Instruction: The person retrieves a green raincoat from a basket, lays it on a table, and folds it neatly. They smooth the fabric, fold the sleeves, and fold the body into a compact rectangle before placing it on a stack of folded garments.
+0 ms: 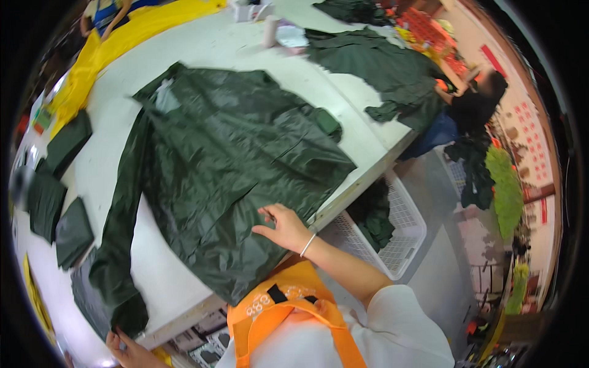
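A dark green jacket [227, 141] is laid out on the white table [165, 245], its hem at the near edge, its collar toward the far side, one sleeve [126, 196] drawn down at left; the end of that sleeve is met by the left hand [130, 352] at the table's edge, though whether cloth is pinched between its fingers cannot be told; the right hand [283, 227] is placed over the lower body, thumb and forefinger parted, nothing seen to be gripped; the step is judged to be arrangement of the sleeve, and a level draw of the cuff, with the body kept flat, seems called for; white printed characters are borne by the orange apron [313, 282], red ones by the wall [543, 126]; no label is made out on the jacket.
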`<move>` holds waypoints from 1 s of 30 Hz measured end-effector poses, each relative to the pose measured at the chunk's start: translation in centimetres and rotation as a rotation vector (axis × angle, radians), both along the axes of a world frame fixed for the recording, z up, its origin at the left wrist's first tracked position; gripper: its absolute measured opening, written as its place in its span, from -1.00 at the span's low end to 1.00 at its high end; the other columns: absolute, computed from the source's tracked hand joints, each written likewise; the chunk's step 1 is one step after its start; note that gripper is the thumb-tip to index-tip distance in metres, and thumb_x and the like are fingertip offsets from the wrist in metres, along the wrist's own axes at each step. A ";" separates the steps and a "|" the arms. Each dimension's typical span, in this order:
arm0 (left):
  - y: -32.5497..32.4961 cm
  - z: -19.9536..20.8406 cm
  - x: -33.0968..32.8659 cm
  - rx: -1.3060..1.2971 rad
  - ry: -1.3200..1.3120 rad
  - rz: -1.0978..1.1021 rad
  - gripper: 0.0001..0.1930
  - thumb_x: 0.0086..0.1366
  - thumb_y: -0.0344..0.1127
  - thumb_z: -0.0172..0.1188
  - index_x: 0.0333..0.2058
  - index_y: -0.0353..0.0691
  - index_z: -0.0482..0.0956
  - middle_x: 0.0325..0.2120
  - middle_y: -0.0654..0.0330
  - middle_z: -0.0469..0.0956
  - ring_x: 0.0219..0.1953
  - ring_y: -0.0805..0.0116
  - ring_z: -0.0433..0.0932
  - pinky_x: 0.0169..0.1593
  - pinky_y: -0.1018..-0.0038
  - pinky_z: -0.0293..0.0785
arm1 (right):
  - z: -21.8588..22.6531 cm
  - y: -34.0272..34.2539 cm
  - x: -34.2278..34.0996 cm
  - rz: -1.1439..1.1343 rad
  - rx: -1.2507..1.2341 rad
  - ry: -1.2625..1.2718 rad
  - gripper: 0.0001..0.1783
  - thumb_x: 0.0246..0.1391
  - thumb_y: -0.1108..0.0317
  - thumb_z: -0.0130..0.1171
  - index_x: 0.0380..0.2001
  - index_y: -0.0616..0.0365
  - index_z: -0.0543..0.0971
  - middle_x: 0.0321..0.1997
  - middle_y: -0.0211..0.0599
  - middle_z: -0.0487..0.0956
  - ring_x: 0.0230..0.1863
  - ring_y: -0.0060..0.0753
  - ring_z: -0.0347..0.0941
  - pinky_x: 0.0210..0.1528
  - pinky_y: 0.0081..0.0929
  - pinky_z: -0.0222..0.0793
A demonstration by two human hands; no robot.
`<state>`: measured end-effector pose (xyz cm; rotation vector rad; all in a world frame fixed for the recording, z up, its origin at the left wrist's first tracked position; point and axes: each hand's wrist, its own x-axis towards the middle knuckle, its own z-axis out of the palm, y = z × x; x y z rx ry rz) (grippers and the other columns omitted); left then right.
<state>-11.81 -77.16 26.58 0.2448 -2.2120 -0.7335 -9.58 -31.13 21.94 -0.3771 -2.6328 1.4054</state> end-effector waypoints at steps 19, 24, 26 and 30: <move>33.3 -15.5 -0.6 -0.503 -0.720 -0.962 -0.12 0.01 0.16 0.27 0.25 -0.08 0.17 0.32 0.06 -0.01 0.35 -0.02 -0.09 0.28 -0.14 -0.17 | -7.2 12.2 1.6 -0.290 -0.003 0.066 -0.82 0.11 0.40 0.05 -0.27 0.23 0.57 -0.26 -0.03 0.59 -0.26 -0.05 0.54 -0.15 -0.34 0.44; 33.9 -14.7 -0.5 -0.493 -0.793 -0.908 -0.22 0.03 0.08 0.28 0.21 -0.04 0.26 0.33 0.12 0.00 0.37 0.04 -0.11 0.31 -0.09 -0.22 | -7.5 30.8 0.5 -0.683 0.264 0.183 -0.76 0.00 0.47 0.17 -0.20 0.21 0.55 -0.27 -0.18 0.55 -0.37 -0.32 0.42 -0.22 -0.42 0.37; 34.6 -14.5 -0.4 -0.417 -0.827 -0.831 -0.35 0.07 -0.01 0.27 0.14 -0.08 0.35 0.30 0.13 0.08 0.35 0.07 -0.03 0.31 -0.06 -0.19 | -9.9 37.2 -0.3 -0.616 0.197 0.121 -0.55 -0.07 0.40 0.27 -0.05 0.27 0.48 -0.21 -0.13 0.53 -0.23 -0.24 0.47 -0.08 -0.44 0.38; 37.6 -15.8 -0.1 -0.312 -0.726 -0.487 -0.56 0.08 -0.18 0.27 -0.07 -0.20 0.47 0.11 0.06 0.35 0.19 0.04 0.26 0.22 0.01 0.05 | -10.3 38.8 -4.6 -0.425 0.036 -0.021 -0.09 -0.24 0.22 0.43 0.18 0.28 0.25 -0.08 0.06 0.46 -0.02 -0.04 0.42 0.13 -0.37 0.29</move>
